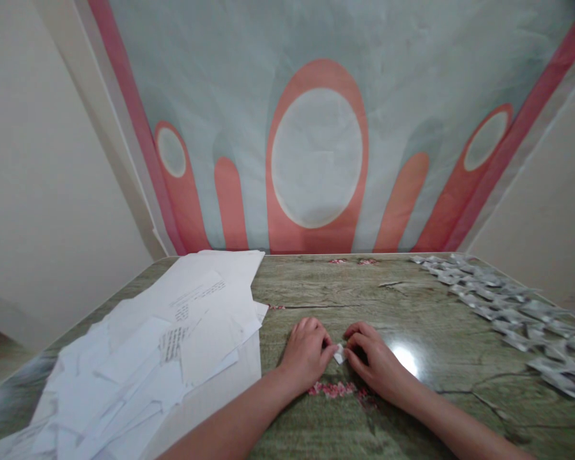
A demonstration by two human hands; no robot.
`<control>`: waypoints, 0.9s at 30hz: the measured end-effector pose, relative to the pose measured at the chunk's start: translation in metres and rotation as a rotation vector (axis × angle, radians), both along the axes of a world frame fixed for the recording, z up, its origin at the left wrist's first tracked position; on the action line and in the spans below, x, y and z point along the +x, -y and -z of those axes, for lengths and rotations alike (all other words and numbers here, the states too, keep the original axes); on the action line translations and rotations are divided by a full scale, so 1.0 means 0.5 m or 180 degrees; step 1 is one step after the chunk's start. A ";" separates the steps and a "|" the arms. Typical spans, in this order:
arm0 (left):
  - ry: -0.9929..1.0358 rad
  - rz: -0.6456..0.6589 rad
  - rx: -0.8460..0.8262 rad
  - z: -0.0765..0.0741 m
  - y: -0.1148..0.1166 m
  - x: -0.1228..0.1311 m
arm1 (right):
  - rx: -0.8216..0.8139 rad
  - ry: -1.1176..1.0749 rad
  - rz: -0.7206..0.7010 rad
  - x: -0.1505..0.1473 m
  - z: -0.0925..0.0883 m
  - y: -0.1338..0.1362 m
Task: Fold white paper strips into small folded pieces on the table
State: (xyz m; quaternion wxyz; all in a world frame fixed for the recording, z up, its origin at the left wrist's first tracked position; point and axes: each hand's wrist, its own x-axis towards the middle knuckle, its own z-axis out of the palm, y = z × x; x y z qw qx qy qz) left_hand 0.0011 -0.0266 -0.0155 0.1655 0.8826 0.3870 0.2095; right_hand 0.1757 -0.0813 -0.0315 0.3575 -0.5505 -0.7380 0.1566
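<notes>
Between my two hands is a small folded piece of white paper [339, 354], just above or on the tabletop. My left hand [306, 348] pinches its left side with thumb and fingers curled. From the other side my right hand [368, 352] grips it, thumb and forefinger closed on the paper's right edge. Most of the piece is hidden by the fingertips, so its exact folds cannot be made out.
A wide heap of loose white paper sheets [215, 338], some printed, covers the table's left side. Rows of small folded paper pieces [522, 313] lie along the right. The wood-patterned table [311, 287] meets a wall with a grey and coral hanging [316, 239].
</notes>
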 end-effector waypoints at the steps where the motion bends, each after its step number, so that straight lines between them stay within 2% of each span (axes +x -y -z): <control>1: -0.0002 -0.0014 0.0023 0.001 0.000 0.001 | 0.0008 0.0019 0.0001 0.000 0.000 0.000; 18: -0.0012 -0.0200 -0.0009 -0.003 -0.002 0.007 | 0.0079 0.0197 0.0000 -0.001 0.002 -0.004; 23: 0.0020 -0.0212 0.0004 -0.001 0.000 0.007 | 0.0173 0.0676 -0.0074 -0.004 0.000 0.006; 27: 0.0084 -0.0174 0.0049 0.003 -0.002 0.004 | 0.0171 0.1106 -0.0064 -0.005 -0.015 0.017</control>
